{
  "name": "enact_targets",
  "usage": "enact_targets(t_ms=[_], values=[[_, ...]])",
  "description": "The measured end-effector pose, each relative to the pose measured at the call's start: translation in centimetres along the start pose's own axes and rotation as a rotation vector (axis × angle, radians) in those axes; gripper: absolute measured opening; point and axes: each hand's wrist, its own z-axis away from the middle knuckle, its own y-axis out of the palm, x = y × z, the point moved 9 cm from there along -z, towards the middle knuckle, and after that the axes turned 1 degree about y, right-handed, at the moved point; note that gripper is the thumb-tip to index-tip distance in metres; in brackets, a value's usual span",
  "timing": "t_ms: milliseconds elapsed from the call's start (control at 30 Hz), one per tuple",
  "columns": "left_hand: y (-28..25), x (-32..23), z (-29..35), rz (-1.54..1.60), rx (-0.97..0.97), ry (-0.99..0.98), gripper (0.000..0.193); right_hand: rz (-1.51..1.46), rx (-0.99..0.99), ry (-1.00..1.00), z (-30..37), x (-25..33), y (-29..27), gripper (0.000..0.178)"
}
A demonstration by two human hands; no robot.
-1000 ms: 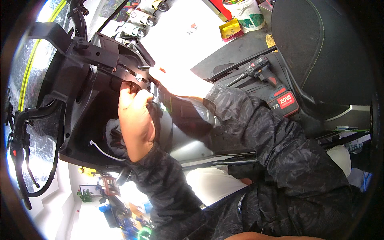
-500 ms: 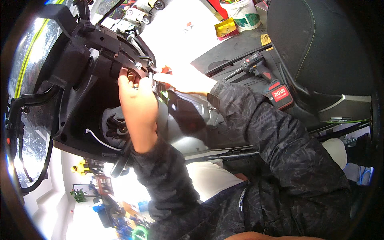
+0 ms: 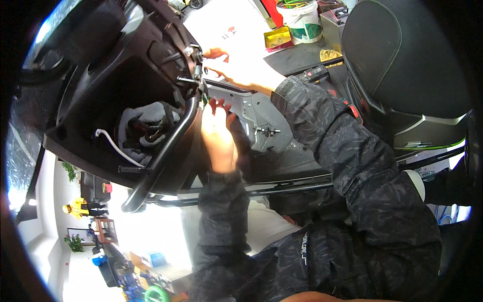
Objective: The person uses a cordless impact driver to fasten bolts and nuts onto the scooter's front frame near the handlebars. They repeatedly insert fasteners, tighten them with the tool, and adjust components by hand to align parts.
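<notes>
My right hand point(image 3: 239, 69) reaches in at the metal bracket point(image 3: 193, 53) on the side of a black plastic dash panel point(image 3: 80, 90). Its thumb and forefinger close in on a small part there, too overexposed to name. Lower down, my left hand point(image 3: 218, 138) points upward with fingertips bent and slightly apart, beside the lower end of the bracket. Nothing shows in the left fingers. A thick black tube point(image 3: 168, 146) curves down just left of that hand. Grey gloves point(image 3: 143, 126) lie in the panel's recess, next to a white hose point(image 3: 118, 147).
Right of my hands, several loose bolts and fittings point(image 3: 266, 131) lie on the grey floor pan point(image 3: 287, 151). A cordless drill point(image 3: 317, 74) is partly hidden behind my right sleeve. Beyond stand a black seat point(image 3: 397, 55), a yellow box point(image 3: 278, 38) and a white bucket point(image 3: 305, 22).
My left hand has come out of the dash opening and moved right and down. My right hand has shifted slightly up. The view has turned, showing more of the floor pan with its bolts.
</notes>
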Motion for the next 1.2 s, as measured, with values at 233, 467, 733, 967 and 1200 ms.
enact_targets(t_ms=[233,467,733,967,1200], values=[[5.2,0.8,-5.2,0.952,0.146,-0.074,0.055,-0.423,0.129,0.396,0.2,-0.1,0.7,0.030],[5.6,1.9,-7.3,0.998,0.191,0.044,0.049,-0.292,0.160,0.551,-0.2,0.1,0.6,0.014],[7.7,1.8,-8.9,1.393,0.432,-0.029,0.035,0.430,0.387,0.323,-3.0,2.5,-0.4,0.033],[6.7,1.1,-9.1,1.365,0.387,0.125,0.028,0.686,0.355,-0.387,-4.9,8.4,-2.0,0.067],[6.5,1.5,-9.2,1.445,0.177,0.036,0.029,0.469,0.686,-0.249,-6.7,6.2,-0.3,0.056]])
